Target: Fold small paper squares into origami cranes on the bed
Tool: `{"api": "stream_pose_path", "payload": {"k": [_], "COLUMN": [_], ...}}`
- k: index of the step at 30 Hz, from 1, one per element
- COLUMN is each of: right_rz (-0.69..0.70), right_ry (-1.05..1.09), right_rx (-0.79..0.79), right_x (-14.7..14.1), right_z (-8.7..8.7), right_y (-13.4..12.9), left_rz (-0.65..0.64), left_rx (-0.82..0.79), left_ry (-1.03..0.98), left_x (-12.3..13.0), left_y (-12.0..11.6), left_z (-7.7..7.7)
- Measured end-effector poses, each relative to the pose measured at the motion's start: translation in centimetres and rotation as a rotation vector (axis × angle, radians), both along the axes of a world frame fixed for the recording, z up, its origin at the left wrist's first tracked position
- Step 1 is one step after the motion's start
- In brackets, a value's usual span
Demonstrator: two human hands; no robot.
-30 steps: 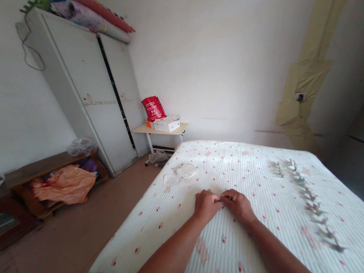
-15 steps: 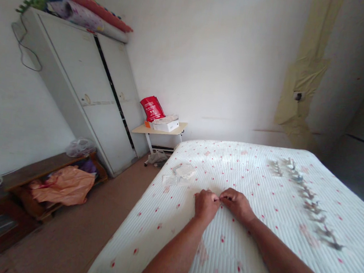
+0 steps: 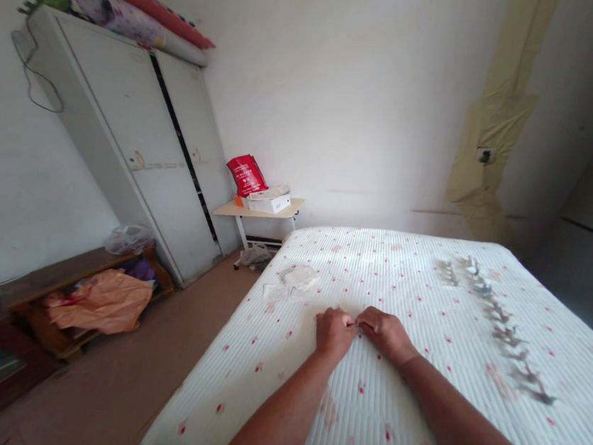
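Hands since the earlier frame: hardly moved, fingertips still together — the whole view has slipped slightly sideways.
Left hand: narrow, thumb and fingers pinched on a thin dark piece, too small to make out.
Right hand: narrow too, its fingertips meeting the left's at that piece.
Dark piece: between the two hands, over the middle of the white ribbed bed cover with red dots; whether it touches the cover, I cannot tell.
Pale, crumpled papers: beyond the left hand, near the cover's left edge.
Small grey-brown figures: blurred, strung out right of the right hand — well apart from it.
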State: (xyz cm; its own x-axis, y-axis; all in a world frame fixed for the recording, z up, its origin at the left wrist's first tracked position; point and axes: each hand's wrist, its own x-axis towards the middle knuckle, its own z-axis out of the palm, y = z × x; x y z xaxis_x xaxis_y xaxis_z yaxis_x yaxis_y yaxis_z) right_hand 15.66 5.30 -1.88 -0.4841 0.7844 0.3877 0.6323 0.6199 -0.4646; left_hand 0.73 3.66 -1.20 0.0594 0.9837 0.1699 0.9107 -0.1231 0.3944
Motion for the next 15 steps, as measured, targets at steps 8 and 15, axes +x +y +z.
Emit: {"api": "stream_pose_path", "payload": {"k": [8,15], "right_rz": [-0.014,-0.039], "right_ry": [-0.007,-0.070], "right_rx": [0.014,0.038], "right_x": [-0.11,-0.35], "right_z": [0.02,0.17], "right_y": [0.16,0.16], "left_rz": [-0.020,-0.015], "left_rx": [-0.010,-0.020], "left_ry": [-0.025,-0.041], "left_x": [-0.12,-0.14], "left_y": [0.10,0.15], "left_z": [-0.13,-0.18]}}
